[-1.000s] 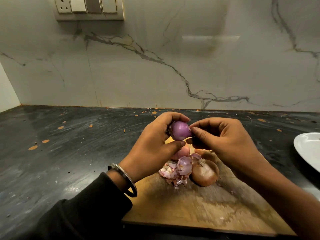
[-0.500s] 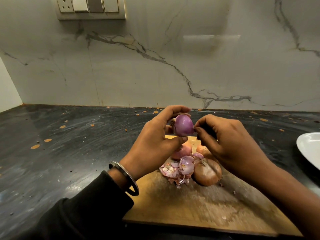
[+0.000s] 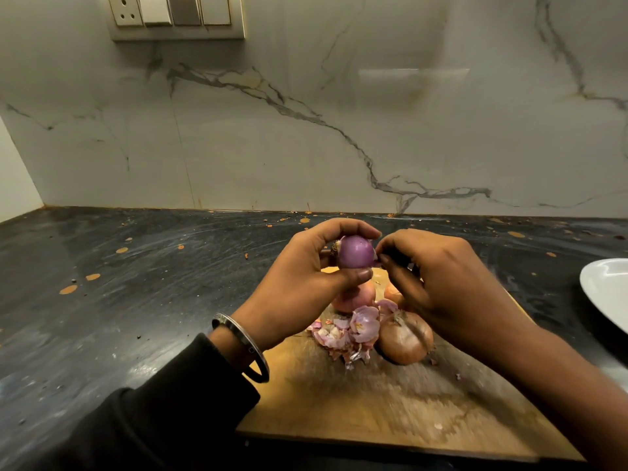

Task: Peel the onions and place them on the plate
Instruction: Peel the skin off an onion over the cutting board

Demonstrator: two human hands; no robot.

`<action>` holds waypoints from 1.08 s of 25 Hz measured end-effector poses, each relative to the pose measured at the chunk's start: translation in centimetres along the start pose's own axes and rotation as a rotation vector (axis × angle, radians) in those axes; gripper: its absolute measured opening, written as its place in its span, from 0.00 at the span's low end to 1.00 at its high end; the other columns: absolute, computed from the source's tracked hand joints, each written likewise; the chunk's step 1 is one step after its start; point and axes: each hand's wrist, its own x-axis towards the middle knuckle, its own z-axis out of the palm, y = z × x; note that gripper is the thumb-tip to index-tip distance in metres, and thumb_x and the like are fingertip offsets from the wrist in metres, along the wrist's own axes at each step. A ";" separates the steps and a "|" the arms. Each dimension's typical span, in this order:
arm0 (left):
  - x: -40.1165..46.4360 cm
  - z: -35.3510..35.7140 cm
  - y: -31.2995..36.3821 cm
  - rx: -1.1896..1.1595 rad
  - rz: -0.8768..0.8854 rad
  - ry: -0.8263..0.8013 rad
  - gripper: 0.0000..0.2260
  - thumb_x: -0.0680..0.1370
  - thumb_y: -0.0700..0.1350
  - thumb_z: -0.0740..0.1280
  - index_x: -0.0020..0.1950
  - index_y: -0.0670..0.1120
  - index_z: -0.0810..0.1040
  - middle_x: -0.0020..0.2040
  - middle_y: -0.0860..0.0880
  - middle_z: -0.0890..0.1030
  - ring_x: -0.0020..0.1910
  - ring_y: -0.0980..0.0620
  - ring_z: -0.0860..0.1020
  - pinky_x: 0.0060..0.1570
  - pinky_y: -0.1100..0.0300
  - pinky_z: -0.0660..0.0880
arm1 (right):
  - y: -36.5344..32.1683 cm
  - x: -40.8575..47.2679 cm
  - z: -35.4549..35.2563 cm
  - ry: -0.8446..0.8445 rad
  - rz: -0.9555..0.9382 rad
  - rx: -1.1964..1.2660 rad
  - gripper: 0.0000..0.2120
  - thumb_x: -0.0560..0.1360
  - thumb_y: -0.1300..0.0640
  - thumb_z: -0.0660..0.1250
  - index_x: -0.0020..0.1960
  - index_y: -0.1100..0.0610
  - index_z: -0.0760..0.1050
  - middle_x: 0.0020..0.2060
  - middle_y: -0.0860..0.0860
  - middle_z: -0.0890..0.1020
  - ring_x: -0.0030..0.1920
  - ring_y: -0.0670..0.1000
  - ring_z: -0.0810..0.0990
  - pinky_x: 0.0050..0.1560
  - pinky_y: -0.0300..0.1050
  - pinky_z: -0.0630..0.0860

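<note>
My left hand (image 3: 299, 283) grips a peeled purple onion (image 3: 355, 252) above the wooden cutting board (image 3: 390, 402). My right hand (image 3: 441, 280) sits right beside it, its curled fingertips pinching at the onion's right end. What they pinch is hidden. Below the hands lie a brown unpeeled onion (image 3: 404, 338), a pinkish onion (image 3: 355, 297) partly hidden by my left hand, and a sliver of another onion (image 3: 392, 294). A heap of purple peels (image 3: 350, 331) lies next to them. The white plate (image 3: 608, 294) shows at the right edge.
The board rests on a dark stone counter (image 3: 136, 283) speckled with orange flecks. A marble wall (image 3: 306, 130) stands behind, with a switch and socket panel (image 3: 176, 15) at the top left.
Both hands and the purple onion have risen slightly, and the onion has turned in my left hand. My right fingers have stayed at its right end.
</note>
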 end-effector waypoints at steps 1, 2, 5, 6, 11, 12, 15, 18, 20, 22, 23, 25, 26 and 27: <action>0.0 0.0 -0.1 -0.007 -0.006 -0.010 0.19 0.74 0.32 0.71 0.60 0.50 0.78 0.57 0.58 0.80 0.55 0.55 0.80 0.54 0.58 0.80 | 0.0 0.1 0.0 -0.004 -0.010 -0.022 0.04 0.79 0.61 0.65 0.50 0.59 0.78 0.40 0.50 0.80 0.38 0.50 0.75 0.39 0.49 0.73; 0.0 0.0 -0.1 -0.010 -0.008 -0.022 0.19 0.75 0.31 0.70 0.60 0.50 0.78 0.57 0.57 0.80 0.56 0.54 0.80 0.55 0.58 0.80 | 0.1 0.1 0.0 -0.007 -0.014 -0.043 0.03 0.79 0.61 0.66 0.49 0.59 0.78 0.38 0.50 0.79 0.37 0.50 0.75 0.37 0.49 0.72; 0.0 0.1 -0.2 -0.004 -0.002 -0.047 0.18 0.75 0.30 0.69 0.60 0.48 0.77 0.57 0.54 0.80 0.57 0.53 0.80 0.56 0.54 0.80 | 0.1 0.0 0.2 0.023 0.006 -0.010 0.03 0.77 0.61 0.67 0.47 0.59 0.79 0.36 0.50 0.80 0.35 0.50 0.76 0.36 0.48 0.73; 0.0 0.0 -0.1 -0.009 0.000 -0.048 0.18 0.75 0.30 0.69 0.60 0.48 0.77 0.57 0.53 0.80 0.57 0.52 0.80 0.57 0.54 0.79 | 0.2 0.0 0.3 0.042 0.051 0.073 0.04 0.78 0.61 0.67 0.47 0.58 0.80 0.35 0.49 0.81 0.35 0.50 0.77 0.36 0.47 0.74; 0.0 -0.1 0.4 -0.134 0.019 -0.028 0.16 0.75 0.29 0.67 0.59 0.43 0.74 0.60 0.48 0.79 0.59 0.52 0.79 0.61 0.57 0.77 | 0.7 0.5 -0.4 -0.041 0.349 0.807 0.08 0.81 0.62 0.63 0.46 0.60 0.79 0.32 0.49 0.81 0.31 0.45 0.78 0.31 0.36 0.74; 0.1 0.0 0.4 -0.183 0.011 -0.017 0.16 0.75 0.29 0.66 0.60 0.43 0.73 0.60 0.46 0.79 0.60 0.51 0.79 0.61 0.56 0.77 | 0.7 0.5 -0.4 -0.066 0.369 0.884 0.08 0.81 0.61 0.62 0.47 0.61 0.79 0.32 0.49 0.81 0.32 0.45 0.77 0.31 0.36 0.74; 0.2 0.0 0.5 -0.391 -0.093 0.032 0.14 0.77 0.33 0.65 0.61 0.44 0.71 0.58 0.42 0.80 0.54 0.47 0.83 0.54 0.55 0.81 | 0.1 0.0 0.5 -0.070 0.183 0.523 0.08 0.82 0.58 0.62 0.47 0.57 0.76 0.33 0.48 0.78 0.34 0.45 0.75 0.35 0.41 0.71; 0.3 -0.1 0.5 -0.384 -0.158 0.075 0.14 0.78 0.40 0.65 0.63 0.46 0.70 0.56 0.41 0.80 0.48 0.49 0.84 0.48 0.55 0.83 | -0.8 -0.3 0.6 -0.038 -0.002 0.331 0.11 0.82 0.53 0.58 0.40 0.47 0.69 0.32 0.43 0.73 0.33 0.44 0.71 0.34 0.34 0.64; 0.2 -0.2 0.4 -0.355 -0.163 0.070 0.17 0.75 0.46 0.66 0.63 0.47 0.70 0.55 0.41 0.81 0.46 0.50 0.84 0.44 0.56 0.82 | -0.5 -0.2 0.3 0.022 -0.037 0.265 0.11 0.81 0.53 0.60 0.39 0.46 0.68 0.31 0.42 0.72 0.33 0.45 0.71 0.33 0.34 0.63; 0.2 -0.2 0.3 -0.318 -0.166 0.061 0.18 0.73 0.50 0.66 0.62 0.49 0.71 0.51 0.45 0.83 0.45 0.50 0.84 0.40 0.59 0.80 | 0.0 -0.1 0.4 0.096 -0.019 0.234 0.05 0.79 0.57 0.66 0.45 0.51 0.74 0.35 0.43 0.76 0.36 0.45 0.74 0.35 0.34 0.68; 0.2 -0.2 0.2 -0.295 -0.169 0.056 0.18 0.73 0.51 0.65 0.61 0.49 0.71 0.49 0.47 0.84 0.44 0.51 0.84 0.39 0.59 0.79 | 0.1 -0.1 0.4 0.142 0.012 0.250 0.02 0.78 0.58 0.68 0.49 0.53 0.76 0.38 0.44 0.78 0.38 0.45 0.76 0.37 0.34 0.71; 0.2 -0.2 0.1 -0.258 -0.177 0.032 0.18 0.73 0.53 0.65 0.61 0.50 0.71 0.46 0.51 0.84 0.42 0.53 0.82 0.38 0.60 0.77 | 0.0 -0.1 0.7 0.243 0.074 0.305 0.09 0.76 0.55 0.71 0.54 0.54 0.76 0.40 0.45 0.80 0.40 0.44 0.80 0.39 0.33 0.75; 0.2 -0.2 0.0 -0.241 -0.182 0.016 0.18 0.74 0.53 0.65 0.61 0.50 0.72 0.45 0.52 0.84 0.41 0.54 0.82 0.38 0.59 0.76 | -0.1 -0.2 0.7 0.276 0.084 0.330 0.10 0.76 0.54 0.71 0.55 0.54 0.76 0.41 0.44 0.80 0.41 0.43 0.81 0.41 0.33 0.77; 0.2 -0.1 -0.1 -0.229 -0.188 0.005 0.17 0.74 0.54 0.65 0.61 0.50 0.72 0.44 0.52 0.84 0.41 0.54 0.81 0.39 0.59 0.76 | -0.1 -0.2 0.7 0.297 0.077 0.351 0.09 0.76 0.55 0.71 0.54 0.54 0.76 0.41 0.44 0.81 0.41 0.43 0.82 0.41 0.35 0.78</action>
